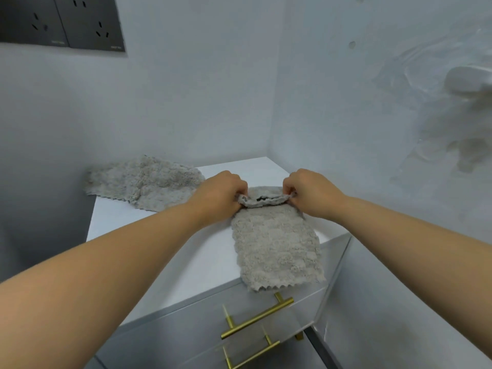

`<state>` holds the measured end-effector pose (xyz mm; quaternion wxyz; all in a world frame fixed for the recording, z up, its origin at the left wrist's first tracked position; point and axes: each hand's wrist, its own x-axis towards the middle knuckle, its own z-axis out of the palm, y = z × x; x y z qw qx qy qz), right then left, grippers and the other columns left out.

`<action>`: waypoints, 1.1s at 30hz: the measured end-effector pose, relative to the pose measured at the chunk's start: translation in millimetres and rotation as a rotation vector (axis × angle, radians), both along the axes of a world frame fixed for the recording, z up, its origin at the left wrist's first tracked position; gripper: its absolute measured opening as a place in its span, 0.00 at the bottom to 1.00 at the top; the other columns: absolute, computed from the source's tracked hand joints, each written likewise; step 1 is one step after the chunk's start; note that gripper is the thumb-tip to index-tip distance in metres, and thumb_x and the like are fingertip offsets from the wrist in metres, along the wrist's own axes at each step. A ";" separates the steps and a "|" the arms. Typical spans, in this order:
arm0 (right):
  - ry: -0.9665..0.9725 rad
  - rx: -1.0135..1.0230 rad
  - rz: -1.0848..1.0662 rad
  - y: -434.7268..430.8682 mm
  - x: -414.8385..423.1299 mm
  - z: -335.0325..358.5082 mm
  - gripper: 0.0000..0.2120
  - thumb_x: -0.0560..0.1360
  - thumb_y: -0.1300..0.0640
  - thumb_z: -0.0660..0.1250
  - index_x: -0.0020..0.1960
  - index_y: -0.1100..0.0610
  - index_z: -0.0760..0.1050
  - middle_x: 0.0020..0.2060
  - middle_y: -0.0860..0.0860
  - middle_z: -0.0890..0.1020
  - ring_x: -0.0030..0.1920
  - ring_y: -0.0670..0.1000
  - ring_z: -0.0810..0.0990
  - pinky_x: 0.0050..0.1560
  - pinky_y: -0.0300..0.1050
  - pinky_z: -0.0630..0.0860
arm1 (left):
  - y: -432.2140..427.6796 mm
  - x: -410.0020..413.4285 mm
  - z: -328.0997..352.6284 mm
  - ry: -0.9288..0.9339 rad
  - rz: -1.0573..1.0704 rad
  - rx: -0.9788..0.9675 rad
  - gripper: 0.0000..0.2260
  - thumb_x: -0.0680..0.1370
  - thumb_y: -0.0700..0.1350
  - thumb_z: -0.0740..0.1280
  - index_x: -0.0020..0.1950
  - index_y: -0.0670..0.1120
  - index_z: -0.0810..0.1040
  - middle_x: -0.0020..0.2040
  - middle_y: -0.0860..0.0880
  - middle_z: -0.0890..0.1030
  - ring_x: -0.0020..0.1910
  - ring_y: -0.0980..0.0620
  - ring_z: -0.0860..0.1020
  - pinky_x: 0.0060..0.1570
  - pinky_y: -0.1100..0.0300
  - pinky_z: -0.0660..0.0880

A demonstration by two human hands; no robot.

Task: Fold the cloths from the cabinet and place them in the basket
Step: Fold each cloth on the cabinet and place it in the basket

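Head view: your left hand (223,194) and right hand (306,191) pinch the far edge of a fluffy grey cloth (277,249), zigzag-hemmed, on the white bench (159,249).

Both forearms (111,262) bare up to frame edge; left grip (221,195) & right grip (311,191) bare too.

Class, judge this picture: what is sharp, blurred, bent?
Head view: the cloth pinched by left hand and right hand is sharp; the right wall panel looks smeared and blurry; the wide lens swells the forearms; lighting soft, shadows faint.
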<state>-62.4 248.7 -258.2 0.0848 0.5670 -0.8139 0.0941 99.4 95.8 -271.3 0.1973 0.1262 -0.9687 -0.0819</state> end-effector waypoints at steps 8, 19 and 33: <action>0.130 0.050 -0.022 6.2 12.6 -20.2 0.08 0.74 0.65 0.61 0.44 0.61 0.79 0.44 0.56 0.80 0.48 0.57 0.76 0.45 0.48 0.71 | 1.6 12.0 -14.4 -0.053 -0.139 -0.254 0.18 0.72 0.48 0.51 0.39 0.42 0.80 0.40 0.47 0.81 0.45 0.47 0.74 0.42 0.54 0.73; -0.368 -0.107 -0.228 -16.5 14.8 -15.8 0.09 0.76 0.58 0.67 0.38 0.60 0.75 0.34 0.50 0.78 0.40 0.53 0.78 0.48 0.50 0.77 | -6.0 -0.9 -16.5 -0.016 0.231 0.001 0.16 0.76 0.53 0.67 0.38 0.42 0.81 0.40 0.46 0.81 0.42 0.48 0.76 0.42 0.53 0.77; -0.631 -0.283 -0.348 -56.5 -1.8 -42.4 0.27 0.75 0.54 0.66 0.71 0.47 0.62 0.66 0.55 0.71 0.66 0.57 0.70 0.66 0.54 0.68 | -45.2 -28.6 -38.7 0.035 0.344 0.372 0.28 0.78 0.55 0.63 0.76 0.52 0.59 0.65 0.41 0.72 0.60 0.41 0.73 0.60 0.47 0.72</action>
